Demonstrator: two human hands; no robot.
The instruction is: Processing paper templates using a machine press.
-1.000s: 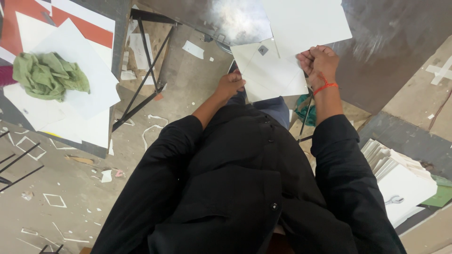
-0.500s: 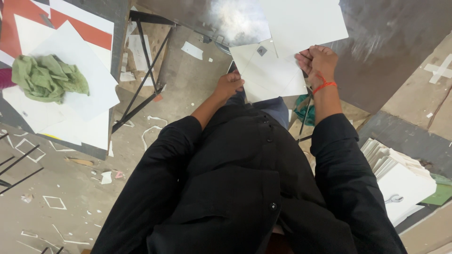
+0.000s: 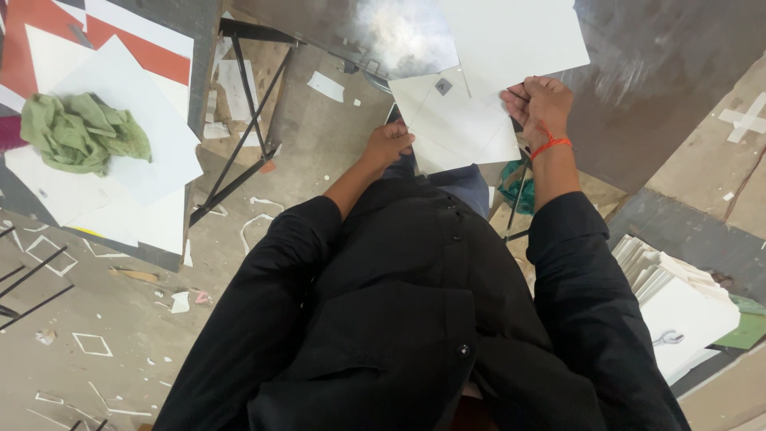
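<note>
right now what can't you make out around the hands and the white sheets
- Head view: the left hand lies on the edge of the white square sheet; its fingers curl under, so the grip is hidden.
- Right hand: what its fingers pinch is too small to tell.
- Small grey mark on the sheet: too small to identify.
- Larger white sheet: cut off by the top edge.
- Grey metal tabletop: glare blurs its surface.
</note>
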